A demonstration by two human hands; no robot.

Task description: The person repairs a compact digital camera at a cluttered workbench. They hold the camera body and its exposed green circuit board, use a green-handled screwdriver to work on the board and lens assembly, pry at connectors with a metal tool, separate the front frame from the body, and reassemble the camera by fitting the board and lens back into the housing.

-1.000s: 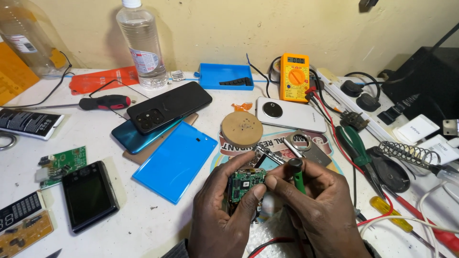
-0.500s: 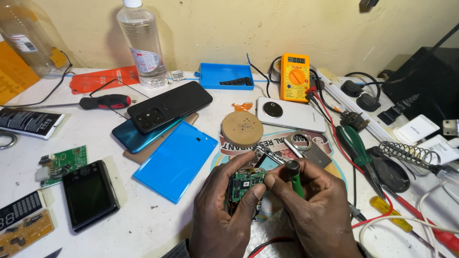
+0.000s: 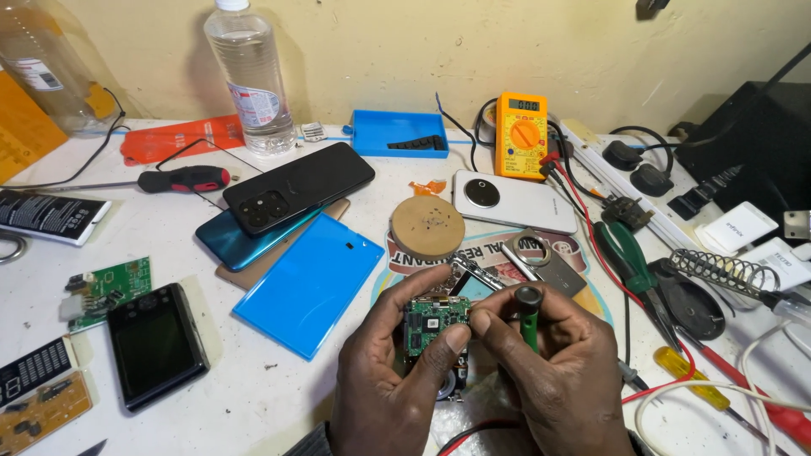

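Note:
My left hand (image 3: 390, 380) grips a small device with a bare green circuit board (image 3: 435, 323) facing up, thumb pressed on its lower right corner. My right hand (image 3: 564, 378) pinches a small green-handled screwdriver (image 3: 529, 314) with a black cap, held upright right beside the board. Its tip is hidden behind my fingers. Both hands hover low over a printed round mat (image 3: 494, 253) at the front of the white table (image 3: 253, 397).
A blue phone back cover (image 3: 309, 281) lies left of my hands, with stacked phones (image 3: 291, 196) behind it. A round wooden disc (image 3: 427, 228), white phone (image 3: 514, 201), orange multimeter (image 3: 520, 146), green pliers (image 3: 623, 252), soldering stand (image 3: 725, 272) and cables crowd the right. A black-screened device (image 3: 155, 346) and circuit boards lie left.
My right hand has shifted the screwdriver slightly, its handle now more upright next to the board. The left hand keeps the device almost still.

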